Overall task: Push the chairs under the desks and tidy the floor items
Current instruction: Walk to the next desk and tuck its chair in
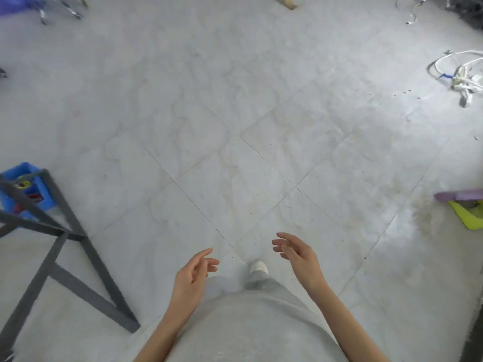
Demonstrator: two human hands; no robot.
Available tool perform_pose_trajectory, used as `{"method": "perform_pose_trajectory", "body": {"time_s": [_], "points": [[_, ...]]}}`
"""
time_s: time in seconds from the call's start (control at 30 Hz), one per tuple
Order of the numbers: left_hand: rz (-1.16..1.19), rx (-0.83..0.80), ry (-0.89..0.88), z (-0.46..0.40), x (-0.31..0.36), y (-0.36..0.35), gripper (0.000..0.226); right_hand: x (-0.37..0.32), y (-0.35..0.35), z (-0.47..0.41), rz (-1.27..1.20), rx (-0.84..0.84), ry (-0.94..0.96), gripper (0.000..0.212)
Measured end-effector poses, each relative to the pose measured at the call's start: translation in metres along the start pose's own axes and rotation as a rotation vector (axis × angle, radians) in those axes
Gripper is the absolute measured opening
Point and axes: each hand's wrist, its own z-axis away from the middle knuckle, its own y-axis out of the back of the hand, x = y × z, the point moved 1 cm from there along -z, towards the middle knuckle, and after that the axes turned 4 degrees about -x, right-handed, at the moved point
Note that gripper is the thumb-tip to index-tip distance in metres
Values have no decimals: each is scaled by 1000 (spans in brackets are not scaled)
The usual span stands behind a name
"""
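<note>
Grey tiled floor [235, 113] below; left hand [192, 276] and right hand [296, 253] hang empty, fingers loosely spread. White tangled cord [461, 74] lies far right; blue plastic bin [26, 186] sits behind dark metal frame legs [78, 246], left.

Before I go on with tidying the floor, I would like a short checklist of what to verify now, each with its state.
1. Both hands free: ok. The left hand and right hand are open and hold nothing.
2. Floor straight ahead free to walk: ok. Only bare tiles lie there.
3. Loose items still to collect: not ok. A white rope lies far right, a purple and yellow thing at the right edge.
4. Tripping risk on the left: not ok. The grey metal frame stands close, beside the blue box.
5. Chairs pushed under desks: cannot tell. No whole chair or desk is in view.
</note>
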Motion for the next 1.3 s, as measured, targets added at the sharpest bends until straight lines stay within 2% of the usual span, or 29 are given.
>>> {"method": "perform_pose_trajectory", "body": {"time_s": [0.17,0.3,0.5,0.7,0.87,1.03,1.2,1.3], "points": [[55,265,106,-51,19,16,33,-97,-23,-129,129,-279,90,27],[123,370,173,-122,23,35,34,-134,-56,-222,228,-395,93,27],[182,431,124,-278,64,118,36,-175,-108,-332,332,-397,16,27],[208,481,10,-415,144,227,32,-255,-157,-430,394,-418,70,28],[207,509,-37,-516,174,300,26,-314,-211,-534,393,-416,65,30],[271,656,82,-600,166,362,35,-381,-299,-662,446,-557,54,31],[397,892,255,-648,159,413,37,-493,-422,-772,469,-772,140,28],[427,980,318,-671,163,445,38,-547,-503,-817,517,-909,208,27]]}}
